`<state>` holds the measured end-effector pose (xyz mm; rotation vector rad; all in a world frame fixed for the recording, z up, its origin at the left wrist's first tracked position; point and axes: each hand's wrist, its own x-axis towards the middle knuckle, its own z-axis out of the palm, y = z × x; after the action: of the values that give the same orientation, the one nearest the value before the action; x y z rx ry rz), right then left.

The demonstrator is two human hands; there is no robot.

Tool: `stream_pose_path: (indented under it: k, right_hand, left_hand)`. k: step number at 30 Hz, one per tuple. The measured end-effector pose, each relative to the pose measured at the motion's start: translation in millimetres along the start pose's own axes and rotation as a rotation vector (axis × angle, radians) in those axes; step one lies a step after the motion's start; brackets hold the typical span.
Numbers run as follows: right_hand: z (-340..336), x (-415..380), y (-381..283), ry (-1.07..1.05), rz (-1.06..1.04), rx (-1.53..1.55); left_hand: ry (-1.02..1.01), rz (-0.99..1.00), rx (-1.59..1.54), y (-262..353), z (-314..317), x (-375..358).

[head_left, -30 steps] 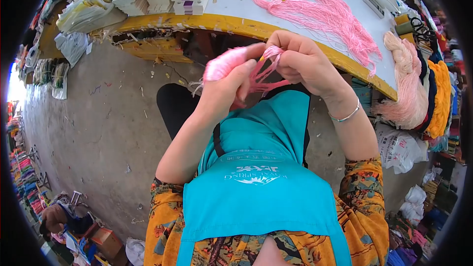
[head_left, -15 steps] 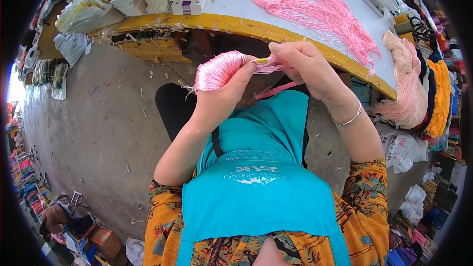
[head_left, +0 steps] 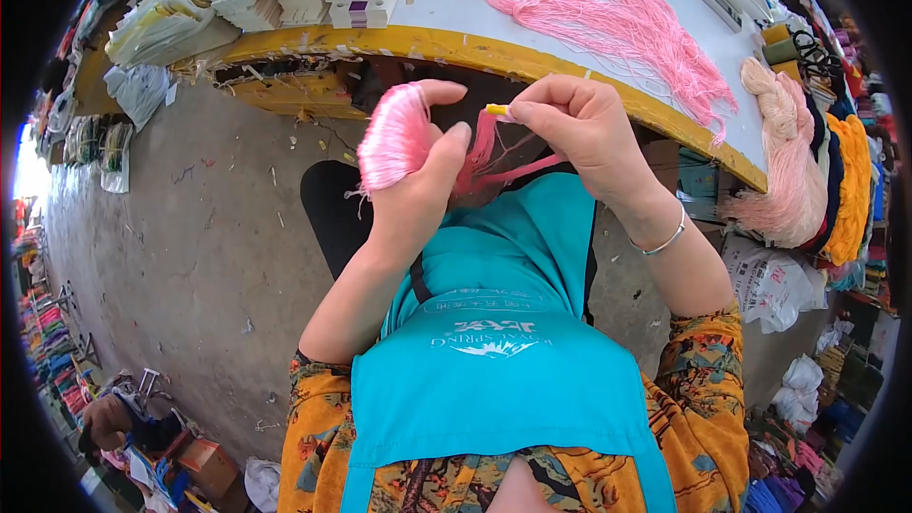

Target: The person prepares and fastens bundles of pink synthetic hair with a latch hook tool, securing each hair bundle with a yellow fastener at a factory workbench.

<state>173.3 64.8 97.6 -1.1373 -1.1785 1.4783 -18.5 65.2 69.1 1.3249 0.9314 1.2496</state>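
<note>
Pinching a yellow band (head_left: 497, 110) in our right hand (head_left: 578, 133), we held pink thread (head_left: 392, 141) round our left hand (head_left: 418, 192), its thumb spread.

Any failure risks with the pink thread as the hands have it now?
Wound pink thread: sits around the left hand, whose thumb and forefinger are spread; coils might slip off.

Yellow band: pinched near the fingertips of the right hand; it could slip free.

Loose pink strands: slack between the hands, above the lap; they may tangle.
</note>
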Motion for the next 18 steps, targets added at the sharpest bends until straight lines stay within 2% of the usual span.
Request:
stream_pose_path:
  k: [2, 5, 10, 18]
  right_hand:
    - [1.2, 0.3, 5.2, 0.05, -0.105, -0.193]
    - [5.2, -4.2, 1.9, 0.038, -0.105, -0.328]
    - [12.6, -9.6, 0.4, 0.068, -0.199, -0.401]
    - [13.8, -10.0, 7.8, 0.117, -0.284, -0.428]
  left_hand:
    - [-0.026, 0.018, -0.002, 4.8, 4.5, 1.5]
    - [-0.065, -0.029, -0.061, 5.4, 7.5, 2.0]
    - [-0.019, -0.119, -0.005, 7.0, 10.8, 2.7]
    - [-0.044, -0.092, -0.009, -4.6, 7.7, 2.6]
